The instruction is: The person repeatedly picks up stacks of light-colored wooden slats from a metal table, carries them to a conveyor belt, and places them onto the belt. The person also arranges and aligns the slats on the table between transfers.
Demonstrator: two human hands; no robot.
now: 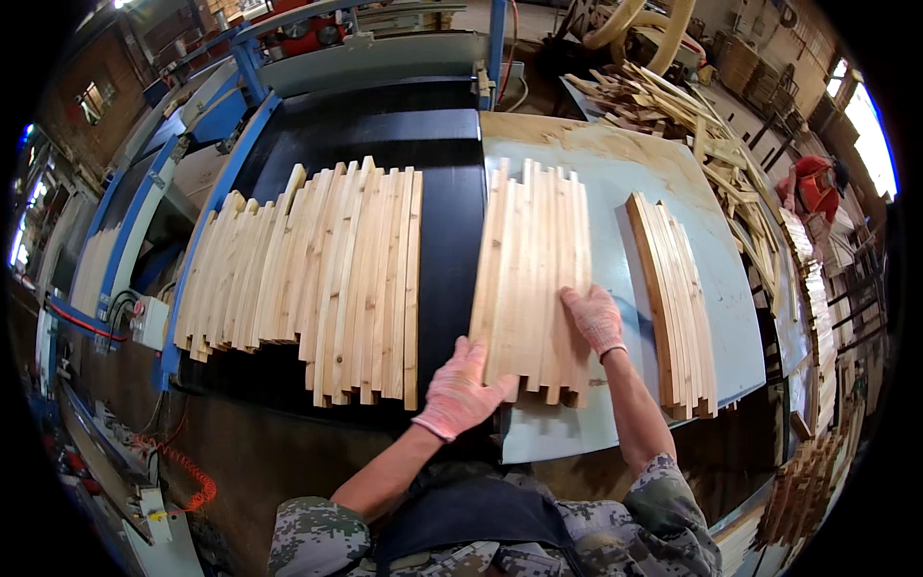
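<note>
Between my two gloved hands lies a bundle of pale wooden strips, side by side with uneven ends, at the seam between a black belt and a light blue-grey board. My left hand grips its near left corner, thumb across the near ends. On the right edge, my right hand presses inward, fingertips over the top. To the left, a wider row of wooden strips rests on the black belt. A narrower group of strips sits on the board at the right.
A blue-framed machine stands at the belt's far end. Loose wood offcuts are heaped beyond the board. A person in red is at the far right, near more stacked wood. An orange coiled hose hangs at lower left.
</note>
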